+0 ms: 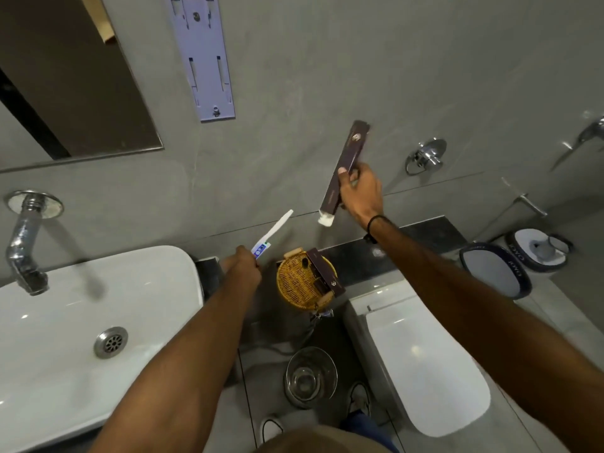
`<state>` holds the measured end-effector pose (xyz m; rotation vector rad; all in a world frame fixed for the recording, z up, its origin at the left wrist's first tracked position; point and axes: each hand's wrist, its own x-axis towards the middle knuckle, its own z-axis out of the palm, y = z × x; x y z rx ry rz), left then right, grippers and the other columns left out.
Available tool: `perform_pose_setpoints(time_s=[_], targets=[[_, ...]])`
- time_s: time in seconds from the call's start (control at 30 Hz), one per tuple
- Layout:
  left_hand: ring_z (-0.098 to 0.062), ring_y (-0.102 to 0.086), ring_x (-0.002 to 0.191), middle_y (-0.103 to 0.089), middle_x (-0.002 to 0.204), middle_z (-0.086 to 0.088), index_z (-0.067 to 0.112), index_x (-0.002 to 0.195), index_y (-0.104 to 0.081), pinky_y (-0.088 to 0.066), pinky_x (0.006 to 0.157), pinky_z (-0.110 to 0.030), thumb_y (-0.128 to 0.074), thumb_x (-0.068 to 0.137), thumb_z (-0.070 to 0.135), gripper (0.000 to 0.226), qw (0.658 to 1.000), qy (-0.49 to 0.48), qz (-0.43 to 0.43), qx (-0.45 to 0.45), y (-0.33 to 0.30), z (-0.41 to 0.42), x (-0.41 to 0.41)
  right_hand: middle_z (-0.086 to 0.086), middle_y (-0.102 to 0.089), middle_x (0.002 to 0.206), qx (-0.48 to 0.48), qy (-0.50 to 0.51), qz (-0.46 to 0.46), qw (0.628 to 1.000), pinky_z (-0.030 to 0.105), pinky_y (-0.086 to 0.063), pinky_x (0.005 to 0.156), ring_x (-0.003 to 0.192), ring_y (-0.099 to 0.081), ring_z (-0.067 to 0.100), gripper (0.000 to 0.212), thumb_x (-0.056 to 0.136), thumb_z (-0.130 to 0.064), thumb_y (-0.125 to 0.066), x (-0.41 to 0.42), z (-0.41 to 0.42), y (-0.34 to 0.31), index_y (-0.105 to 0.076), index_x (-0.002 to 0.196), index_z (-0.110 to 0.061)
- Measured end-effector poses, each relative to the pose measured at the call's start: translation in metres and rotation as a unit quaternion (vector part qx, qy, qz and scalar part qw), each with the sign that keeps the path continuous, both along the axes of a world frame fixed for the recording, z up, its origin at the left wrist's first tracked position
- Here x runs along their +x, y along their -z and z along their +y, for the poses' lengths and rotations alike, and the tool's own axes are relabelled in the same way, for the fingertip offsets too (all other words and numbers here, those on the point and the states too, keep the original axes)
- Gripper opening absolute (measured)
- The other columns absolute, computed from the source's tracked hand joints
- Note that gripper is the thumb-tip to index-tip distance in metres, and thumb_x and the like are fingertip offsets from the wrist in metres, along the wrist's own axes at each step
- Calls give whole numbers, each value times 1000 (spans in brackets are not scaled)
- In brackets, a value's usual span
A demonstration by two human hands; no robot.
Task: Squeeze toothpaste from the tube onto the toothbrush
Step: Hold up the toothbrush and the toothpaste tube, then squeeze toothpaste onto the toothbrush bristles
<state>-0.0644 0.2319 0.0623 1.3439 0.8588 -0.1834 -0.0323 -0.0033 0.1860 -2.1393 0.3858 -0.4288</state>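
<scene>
My left hand (243, 268) is closed around the bottom of a white toothbrush (277, 227), which points up and to the right. A small blue and white tube (260, 249) shows right above my fingers, held together with the brush. My right hand (359, 191) is raised in front of the wall and grips a long dark brown carton (347, 163), tilted nearly upright. Something white (326, 219) sticks out of the carton's lower end. The brush tip and the carton are well apart. I cannot make out the bristles.
Below my hands a round wicker basket (294, 284) on the dark counter holds another dark brown carton (323, 273). A white sink (98, 322) with a chrome tap (24, 246) lies left. A glass (310, 376), a toilet (425, 364) and a bin (490, 271) are below and right.
</scene>
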Motion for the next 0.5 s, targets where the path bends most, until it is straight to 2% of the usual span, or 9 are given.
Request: perform_pose_setpoints(time_s=[0.07, 0.1, 0.17, 0.23, 0.27, 0.3, 0.33, 0.4, 0.5], targets=[[-44, -66, 121, -66, 129, -27, 1, 129, -58, -56, 97, -45, -55, 95, 25, 41, 998, -45, 20, 27, 5, 3, 7, 12, -74, 110, -80, -91, 134, 984, 34, -62, 62, 79, -73, 20, 36, 100, -36, -55, -6, -8, 15, -59, 128, -13], [-43, -67, 122, -67, 130, -27, -1, 129, -58, -55, 103, -51, -55, 95, 29, 46, 995, -89, 39, -3, 4, 1, 9, 11, -75, 107, -108, -137, 199, 964, 26, -57, 54, 71, -71, 16, 37, 98, -35, -59, -13, -9, 24, -59, 129, -14], [-42, -69, 120, -70, 128, -27, -3, 128, -60, -53, 103, -57, -55, 94, 32, 49, 994, -100, 34, -7, 3, -1, 12, 7, -75, 100, -189, -201, 283, 918, 22, -50, 57, 70, -65, 14, 39, 89, -36, -71, -29, -9, 45, -66, 122, -16], [-44, -74, 107, -71, 125, -27, -2, 128, -60, -59, 92, -56, -56, 95, 34, 49, 997, -67, 17, 29, 7, -2, 12, 4, -72, 98, -286, -238, 333, 867, 27, -52, 72, 81, -64, 18, 44, 82, -41, -76, -45, -5, 65, -70, 115, -12], [-41, -75, 87, -73, 118, -26, -2, 127, -60, -63, 75, -49, -56, 95, 35, 49, 998, -58, 16, 35, 8, -3, 12, 4, -69, 98, -315, -248, 352, 846, 29, -52, 76, 86, -63, 21, 50, 81, -43, -77, -53, -3, 75, -67, 116, -10], [-34, -69, 64, -73, 106, -25, -2, 125, -62, -57, 56, -36, -56, 96, 35, 48, 997, -56, 12, 42, 12, -4, 13, 7, -68, 100, -330, -256, 366, 832, 31, -52, 79, 90, -64, 23, 56, 79, -44, -78, -60, -1, 85, -62, 120, -10], [-26, -57, 51, -70, 92, -21, -2, 124, -63, -45, 47, -27, -55, 96, 36, 47, 997, -47, 11, 56, 15, -8, 13, 9, -69, 107, -341, -261, 378, 820, 33, -52, 82, 97, -65, 25, 63, 78, -44, -80, -67, -1, 94, -57, 127, -12], [-19, -48, 46, -63, 78, -13, -2, 121, -65, -35, 44, -23, -55, 96, 36, 46, 997, -27, 17, 71, 20, -16, 9, 10, -69, 119, -357, -273, 404, 797, 35, -53, 89, 108, -65, 27, 72, 75, -44, -83, -80, -2, 112, -54, 134, -14], [-16, -48, 49, -63, 78, -11, -1, 115, -65, -36, 45, -25, -57, 98, 38, 44, 998, -1, 27, 65, 33, -26, 0, 9, -67, 122, -371, -282, 450, 762, 38, -52, 95, 112, -64, 27, 67, 74, -45, -83, -97, -3, 135, -60, 127, -12]])
